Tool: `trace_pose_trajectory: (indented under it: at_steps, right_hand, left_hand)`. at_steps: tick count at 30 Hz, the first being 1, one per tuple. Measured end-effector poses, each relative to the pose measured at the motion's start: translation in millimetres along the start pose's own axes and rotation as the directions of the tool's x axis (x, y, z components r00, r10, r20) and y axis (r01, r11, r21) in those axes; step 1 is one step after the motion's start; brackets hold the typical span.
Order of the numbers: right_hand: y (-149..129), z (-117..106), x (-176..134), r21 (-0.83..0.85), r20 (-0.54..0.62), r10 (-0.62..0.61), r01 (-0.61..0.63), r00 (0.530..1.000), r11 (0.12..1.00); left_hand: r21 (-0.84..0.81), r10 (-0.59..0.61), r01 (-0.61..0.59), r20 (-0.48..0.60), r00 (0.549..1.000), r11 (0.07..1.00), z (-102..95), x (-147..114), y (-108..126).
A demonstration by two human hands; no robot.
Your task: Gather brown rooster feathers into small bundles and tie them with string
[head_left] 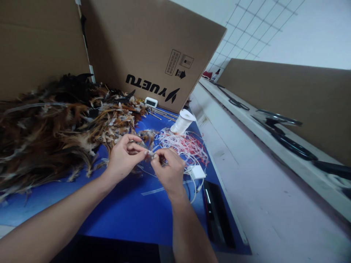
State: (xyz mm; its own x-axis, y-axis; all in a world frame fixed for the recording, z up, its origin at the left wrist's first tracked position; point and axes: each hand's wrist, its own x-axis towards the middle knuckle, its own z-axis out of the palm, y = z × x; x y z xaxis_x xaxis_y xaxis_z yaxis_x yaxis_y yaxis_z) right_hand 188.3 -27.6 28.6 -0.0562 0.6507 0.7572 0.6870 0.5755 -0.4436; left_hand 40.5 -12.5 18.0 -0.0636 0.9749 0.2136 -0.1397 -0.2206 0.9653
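My left hand (123, 155) is closed in a pinch, its thumb and fingertip on the fluffy base of a feather (150, 155). From the other side, my right hand (169, 166) pinches the same pale end with thumb and forefinger, so the fingertips nearly meet. Whether it is one feather or a small bunch I cannot tell. Brown plumes (148, 136) show just beyond my fingers. On my left lies a large heap of brown, black and cream feathers (55, 135).
A white thread spool (182, 122) stands by tangled white and red strands (189, 146). A white adapter (196, 172) with cable and a black phone-like slab (218, 213) lie right on the blue table (128, 215). A cardboard box (153, 47) and small digital clock (151, 102) stand behind; scissors (293, 146) rest on a ledge.
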Motion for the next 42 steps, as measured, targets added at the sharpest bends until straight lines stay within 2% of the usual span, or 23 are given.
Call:
trace_pose_trajectory:
  at_steps: [8, 16, 23, 30, 35, 42]
  right_hand:
    - [1.0, -1.4, -0.4, -0.023, -0.009, -0.021, 0.021, 1.0, 1.0]
    - [2.0, -2.0, -0.2, -0.017, -0.02, -0.007, 0.006, 1.0, 1.0]
    - [0.6, -0.7, -1.1, 0.0, -0.007, 0.023, -0.023, 1.0, 1.0]
    - [0.1, 2.8, -2.7, 0.029, 0.019, 0.026, -0.027, 0.999, 0.999]
    - [-0.9, 4.5, -4.2, 0.069, 0.037, 0.067, -0.069, 0.997, 0.995]
    - [-4.5, 3.6, -2.8, 0.158, 0.076, 0.198, -0.208, 0.977, 0.965]
  left_hand:
    - [-0.059, -0.041, 0.041, -0.003, 0.999, 0.997, 0.2, 1.5, 0.1]
    - [-0.185, -0.116, 0.117, 0.016, 0.993, 0.976, 2.4, 2.6, 5.5]
    - [-0.241, -0.202, 0.224, 0.111, 0.973, 0.944, 3.6, 1.0, 7.6]
    - [-0.16, -0.247, 0.291, 0.25, 0.936, 0.943, 3.5, -2.7, -0.1]
    - [-0.13, -0.238, 0.274, 0.237, 0.942, 0.953, 3.3, -2.1, -2.3]
    - [-0.071, -0.192, 0.214, 0.242, 0.951, 0.974, 2.6, -2.2, -0.3]
